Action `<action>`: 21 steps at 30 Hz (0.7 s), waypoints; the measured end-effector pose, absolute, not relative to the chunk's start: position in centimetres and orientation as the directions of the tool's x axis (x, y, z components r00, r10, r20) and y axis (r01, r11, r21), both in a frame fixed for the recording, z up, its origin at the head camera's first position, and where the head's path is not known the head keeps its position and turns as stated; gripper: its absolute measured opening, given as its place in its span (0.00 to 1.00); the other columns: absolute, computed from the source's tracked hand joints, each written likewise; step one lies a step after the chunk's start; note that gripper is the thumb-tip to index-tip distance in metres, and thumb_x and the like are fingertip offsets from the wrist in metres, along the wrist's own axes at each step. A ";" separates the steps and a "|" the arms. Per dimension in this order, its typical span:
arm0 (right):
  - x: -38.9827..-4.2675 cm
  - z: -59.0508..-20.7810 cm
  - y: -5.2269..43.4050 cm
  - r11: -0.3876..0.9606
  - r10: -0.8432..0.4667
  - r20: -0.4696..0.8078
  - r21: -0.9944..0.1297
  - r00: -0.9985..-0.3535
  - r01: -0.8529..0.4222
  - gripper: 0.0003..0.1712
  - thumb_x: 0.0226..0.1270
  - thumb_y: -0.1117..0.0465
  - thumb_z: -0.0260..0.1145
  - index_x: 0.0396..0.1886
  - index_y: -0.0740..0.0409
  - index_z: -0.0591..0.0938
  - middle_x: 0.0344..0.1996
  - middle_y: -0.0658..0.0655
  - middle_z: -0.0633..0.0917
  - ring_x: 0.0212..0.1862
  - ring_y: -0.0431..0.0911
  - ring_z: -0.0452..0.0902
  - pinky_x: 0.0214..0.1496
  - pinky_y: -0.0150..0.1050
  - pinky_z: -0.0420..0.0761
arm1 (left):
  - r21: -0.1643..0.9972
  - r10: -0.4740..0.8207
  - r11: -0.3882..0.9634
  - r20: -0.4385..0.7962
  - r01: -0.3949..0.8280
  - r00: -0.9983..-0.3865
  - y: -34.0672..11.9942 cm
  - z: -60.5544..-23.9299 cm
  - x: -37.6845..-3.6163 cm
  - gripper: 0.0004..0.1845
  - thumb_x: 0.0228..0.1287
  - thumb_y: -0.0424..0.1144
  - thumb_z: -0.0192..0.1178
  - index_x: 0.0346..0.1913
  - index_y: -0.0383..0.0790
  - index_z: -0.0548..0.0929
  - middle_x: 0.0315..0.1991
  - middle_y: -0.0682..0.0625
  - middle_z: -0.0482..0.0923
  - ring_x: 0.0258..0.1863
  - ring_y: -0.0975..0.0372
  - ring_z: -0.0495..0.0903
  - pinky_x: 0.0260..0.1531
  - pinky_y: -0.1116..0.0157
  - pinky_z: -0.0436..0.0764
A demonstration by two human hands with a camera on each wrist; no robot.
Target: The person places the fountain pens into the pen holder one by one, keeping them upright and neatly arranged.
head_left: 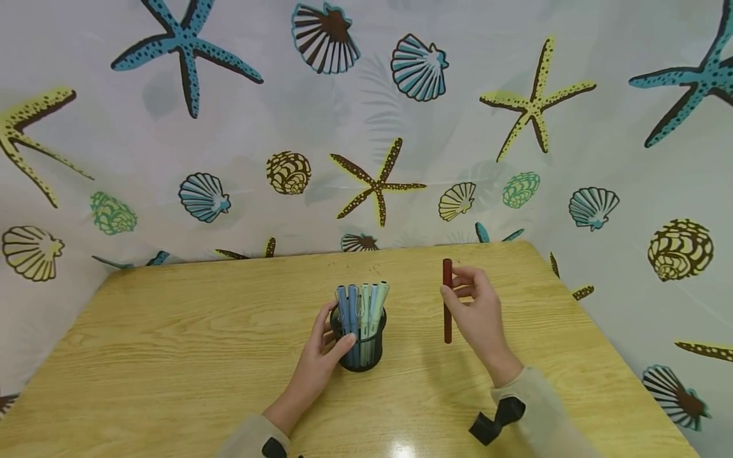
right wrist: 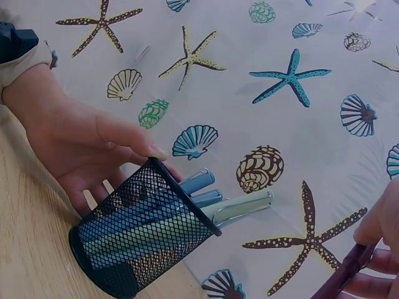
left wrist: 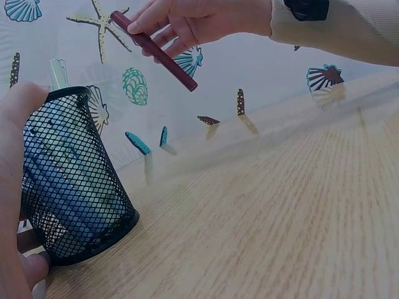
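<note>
A black mesh pen holder [head_left: 372,357] stands on the wooden table, with several blue and pale green pens [head_left: 376,312] upright in it. My left hand [head_left: 322,356] grips the holder from its left side, thumb at the front rim and fingers around the back. To the right, my right hand [head_left: 480,312] pinches a dark red pen [head_left: 448,326] between thumb and fingers. The left wrist view shows this pen [left wrist: 156,51] slanted and held above the tabletop, apart from the holder. Through the mesh [right wrist: 143,233], the lower parts of the pens show in the right wrist view.
The wooden table [head_left: 200,331] reaches back to a pale cloth [head_left: 240,133] printed with starfish and shells, which also runs along the right side. A black strap [head_left: 497,420] is on the right sleeve.
</note>
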State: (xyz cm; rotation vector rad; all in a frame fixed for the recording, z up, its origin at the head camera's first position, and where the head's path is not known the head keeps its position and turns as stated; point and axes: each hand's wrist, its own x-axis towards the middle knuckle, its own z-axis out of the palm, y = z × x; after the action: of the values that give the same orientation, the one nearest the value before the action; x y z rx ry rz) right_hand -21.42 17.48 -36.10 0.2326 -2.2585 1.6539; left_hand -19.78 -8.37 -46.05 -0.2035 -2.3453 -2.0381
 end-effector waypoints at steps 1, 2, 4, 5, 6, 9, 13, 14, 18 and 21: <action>-21.1 -35.7 17.2 0.310 0.058 0.359 -0.894 -0.932 -0.325 0.19 0.62 0.69 0.63 0.52 0.66 0.72 0.38 0.64 0.76 0.38 0.54 0.75 0.34 0.31 0.76 | 0.984 0.077 0.134 0.104 0.114 -0.992 -8.4 -46.4 -19.9 0.36 0.64 0.46 0.59 0.71 0.63 0.52 0.59 0.38 0.63 0.58 0.45 0.68 0.53 0.48 0.69; -20.8 -35.3 16.9 0.308 0.055 0.361 -0.893 -0.931 -0.328 0.19 0.62 0.70 0.63 0.52 0.67 0.72 0.38 0.64 0.76 0.38 0.54 0.75 0.34 0.31 0.76 | 0.984 0.073 0.135 0.105 0.114 -0.992 -8.4 -46.7 -20.0 0.36 0.64 0.47 0.59 0.70 0.65 0.52 0.59 0.39 0.64 0.58 0.46 0.68 0.53 0.49 0.69; -20.4 -34.8 16.5 0.307 0.049 0.366 -0.891 -0.929 -0.335 0.19 0.62 0.71 0.63 0.52 0.68 0.71 0.38 0.65 0.76 0.38 0.55 0.75 0.34 0.31 0.76 | 0.984 0.070 0.139 0.104 0.113 -0.992 -8.4 -47.0 -20.2 0.35 0.64 0.47 0.59 0.69 0.68 0.53 0.59 0.40 0.64 0.58 0.47 0.68 0.53 0.49 0.69; -20.2 -34.6 16.3 0.302 0.045 0.367 -0.891 -0.929 -0.338 0.19 0.61 0.71 0.63 0.51 0.68 0.71 0.38 0.65 0.76 0.38 0.55 0.75 0.34 0.31 0.76 | 0.984 0.068 0.139 0.103 0.111 -0.992 -8.3 -47.0 -20.2 0.35 0.64 0.47 0.59 0.69 0.68 0.53 0.58 0.40 0.64 0.57 0.47 0.68 0.53 0.49 0.70; -20.1 -34.5 16.2 0.297 0.045 0.368 -0.893 -0.929 -0.339 0.19 0.61 0.71 0.63 0.51 0.69 0.71 0.38 0.65 0.76 0.38 0.55 0.75 0.34 0.32 0.76 | 0.985 0.068 0.136 0.102 0.110 -0.992 -8.3 -47.1 -20.2 0.35 0.64 0.47 0.59 0.69 0.68 0.53 0.58 0.40 0.64 0.58 0.47 0.68 0.53 0.49 0.70; -19.9 -34.2 15.8 0.275 0.045 0.374 -0.896 -0.927 -0.348 0.18 0.61 0.72 0.62 0.51 0.69 0.71 0.38 0.65 0.76 0.38 0.55 0.75 0.34 0.32 0.76 | 0.986 0.074 0.127 0.097 0.106 -0.992 -8.3 -46.5 -19.9 0.36 0.64 0.46 0.59 0.70 0.64 0.52 0.58 0.39 0.64 0.57 0.46 0.68 0.52 0.50 0.70; -19.9 -34.0 15.5 0.238 0.040 0.379 -0.902 -0.924 -0.360 0.18 0.61 0.73 0.62 0.50 0.70 0.70 0.39 0.65 0.75 0.38 0.55 0.75 0.35 0.32 0.76 | 0.987 0.084 0.128 0.088 0.099 -0.993 -8.1 -44.6 -19.0 0.36 0.65 0.44 0.58 0.71 0.57 0.52 0.58 0.37 0.63 0.57 0.44 0.68 0.52 0.50 0.70; -19.9 -34.0 15.4 0.228 0.037 0.379 -0.904 -0.925 -0.362 0.18 0.61 0.73 0.62 0.51 0.70 0.70 0.39 0.65 0.75 0.38 0.55 0.75 0.35 0.32 0.76 | 0.986 0.086 0.132 0.092 0.102 -0.992 -8.0 -44.2 -18.8 0.35 0.66 0.44 0.57 0.71 0.56 0.52 0.58 0.36 0.63 0.57 0.44 0.68 0.51 0.50 0.70; -20.0 -33.9 15.1 0.188 0.030 0.387 -0.908 -0.922 -0.375 0.18 0.62 0.73 0.62 0.51 0.70 0.70 0.40 0.65 0.75 0.39 0.54 0.75 0.35 0.32 0.77 | 0.984 0.084 0.141 0.094 0.105 -0.992 -8.0 -44.0 -18.7 0.36 0.66 0.43 0.57 0.71 0.55 0.52 0.58 0.36 0.64 0.57 0.44 0.68 0.52 0.50 0.70; -19.9 -33.8 14.6 0.165 0.028 0.402 -0.905 -0.915 -0.392 0.19 0.61 0.73 0.62 0.51 0.70 0.70 0.40 0.65 0.75 0.39 0.55 0.75 0.36 0.32 0.77 | 0.985 0.083 0.141 0.091 0.102 -0.992 -8.0 -44.2 -18.8 0.36 0.65 0.44 0.58 0.71 0.57 0.52 0.58 0.37 0.64 0.57 0.44 0.68 0.52 0.49 0.70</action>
State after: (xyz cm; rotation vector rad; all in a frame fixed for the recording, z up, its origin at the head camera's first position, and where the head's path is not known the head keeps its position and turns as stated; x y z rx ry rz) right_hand -19.94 14.60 -33.78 0.3485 -2.1222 1.8067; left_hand -18.85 -8.03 -44.19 -0.1921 -2.3615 -2.0404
